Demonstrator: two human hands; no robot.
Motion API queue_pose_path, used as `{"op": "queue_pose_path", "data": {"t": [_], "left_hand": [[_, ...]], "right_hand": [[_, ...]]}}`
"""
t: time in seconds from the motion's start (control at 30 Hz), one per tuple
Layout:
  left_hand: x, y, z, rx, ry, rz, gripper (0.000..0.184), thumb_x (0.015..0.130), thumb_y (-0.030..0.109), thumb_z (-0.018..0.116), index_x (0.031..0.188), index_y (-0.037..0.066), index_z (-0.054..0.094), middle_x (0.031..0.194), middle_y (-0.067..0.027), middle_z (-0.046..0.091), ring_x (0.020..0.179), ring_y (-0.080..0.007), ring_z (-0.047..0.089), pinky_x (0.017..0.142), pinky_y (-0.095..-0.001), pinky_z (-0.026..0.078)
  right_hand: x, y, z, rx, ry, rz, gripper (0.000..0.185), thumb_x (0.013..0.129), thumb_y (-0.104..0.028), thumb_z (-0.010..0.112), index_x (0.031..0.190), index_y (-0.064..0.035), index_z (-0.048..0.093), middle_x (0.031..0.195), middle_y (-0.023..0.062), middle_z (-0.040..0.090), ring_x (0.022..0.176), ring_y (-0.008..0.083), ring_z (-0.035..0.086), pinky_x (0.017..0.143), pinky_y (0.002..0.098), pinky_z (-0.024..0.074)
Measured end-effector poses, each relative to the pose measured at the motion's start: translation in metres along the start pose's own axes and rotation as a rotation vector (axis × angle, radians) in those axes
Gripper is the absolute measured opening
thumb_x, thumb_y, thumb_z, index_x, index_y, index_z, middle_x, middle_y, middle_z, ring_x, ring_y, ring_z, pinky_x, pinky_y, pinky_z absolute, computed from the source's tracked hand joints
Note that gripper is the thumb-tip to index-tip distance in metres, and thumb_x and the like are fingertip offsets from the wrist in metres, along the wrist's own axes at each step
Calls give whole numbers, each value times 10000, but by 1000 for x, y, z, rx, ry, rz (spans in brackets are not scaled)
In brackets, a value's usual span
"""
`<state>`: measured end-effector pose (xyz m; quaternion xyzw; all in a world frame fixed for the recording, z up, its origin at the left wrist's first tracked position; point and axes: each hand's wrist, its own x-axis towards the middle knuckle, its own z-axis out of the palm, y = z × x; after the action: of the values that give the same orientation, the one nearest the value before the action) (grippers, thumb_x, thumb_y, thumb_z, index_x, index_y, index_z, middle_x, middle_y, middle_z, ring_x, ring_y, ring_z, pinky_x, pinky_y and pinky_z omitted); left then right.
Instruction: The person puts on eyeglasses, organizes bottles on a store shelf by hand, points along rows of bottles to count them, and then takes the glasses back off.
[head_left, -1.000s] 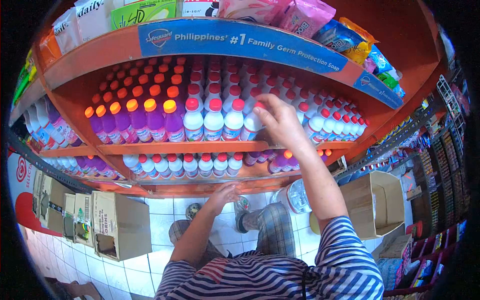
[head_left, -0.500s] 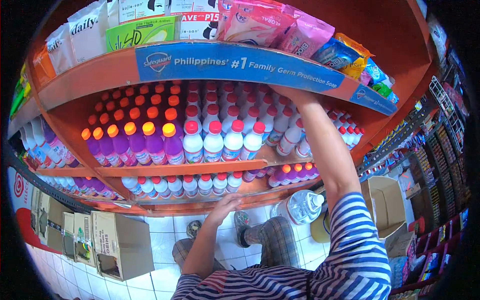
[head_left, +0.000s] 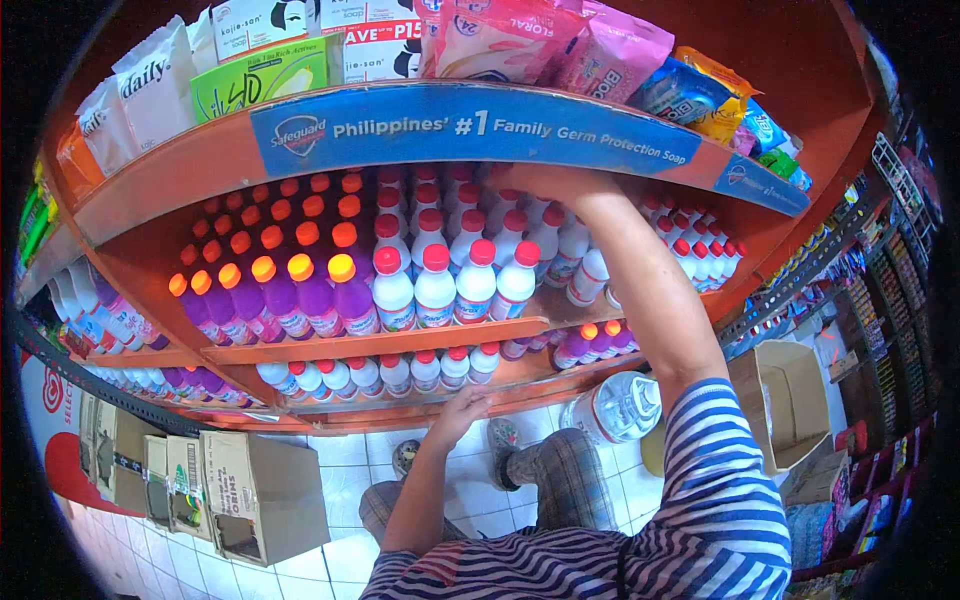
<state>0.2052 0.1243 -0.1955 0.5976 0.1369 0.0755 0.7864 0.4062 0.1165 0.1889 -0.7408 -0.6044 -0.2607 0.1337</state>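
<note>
My right hand (head_left: 535, 182) reaches under the upper shelf ledge, among the back rows of white bleach bottles (head_left: 435, 287) with red caps. Its fingers are in shadow and partly hidden, so I cannot tell whether they grip a bottle. To the left stand rows of purple bottles (head_left: 301, 290) with orange and yellow caps. Low in front of the bottom shelf hangs my left hand (head_left: 460, 412), holding nothing, its fingers loosely stretched out. Nearest to it are the smaller red-capped white bottles (head_left: 424, 370) on that shelf.
Above, the ledge with a blue soap banner (head_left: 480, 130) carries soap boxes and pink packs (head_left: 500, 40). On the tiled floor are cardboard boxes (head_left: 285, 495) at left, a large clear water jug (head_left: 615, 405) and an open carton (head_left: 790, 400) at right.
My right hand has moved left under the ledge, toward the rows behind the front red-capped bottles. My left hand stays low by the bottom shelf. The view has shifted slightly.
</note>
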Motion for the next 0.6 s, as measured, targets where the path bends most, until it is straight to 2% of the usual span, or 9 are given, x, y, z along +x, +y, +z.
{"op": "queue_pose_path", "data": {"t": [0.1,0.2,0.3,0.4,0.6], "left_hand": [[0,-2,3,34,0,-13,379,887,226,580,1175,-5,493,1062,-82,563,967,-163,545,840,-292,447],[4,-10,1,46,-10,-36,393,878,222,588,1186,-2,489,1111,-106,573,1016,-180,546,860,-300,446],[5,-12,2,36,-13,-41,388,876,219,589,1180,-3,493,1084,-99,583,991,-179,558,850,-304,454],[4,-10,5,38,-11,-44,382,872,217,593,1171,-1,499,1053,-89,590,963,-175,567,840,-305,460],[4,-11,5,52,-7,4,372,857,230,618,1140,8,526,1039,-81,589,926,-164,573,813,-301,468]], "right_hand": [[-12,2,17,-119,173,-127,417,738,-357,686,1021,-57,622,985,158,631,914,288,599,807,381,458],[-10,-14,-20,134,-471,180,391,742,-363,669,956,-36,648,995,168,633,983,321,578,862,418,445],[-22,-9,-9,153,-460,69,326,732,-324,661,909,-51,635,847,143,649,818,277,618,735,376,461],[-22,-8,-7,174,-544,85,302,739,-305,646,905,-53,636,860,146,648,820,279,616,734,375,459],[-25,-6,-5,180,-532,47,316,748,-286,638,960,-53,630,894,153,646,830,284,615,759,378,459]]}}
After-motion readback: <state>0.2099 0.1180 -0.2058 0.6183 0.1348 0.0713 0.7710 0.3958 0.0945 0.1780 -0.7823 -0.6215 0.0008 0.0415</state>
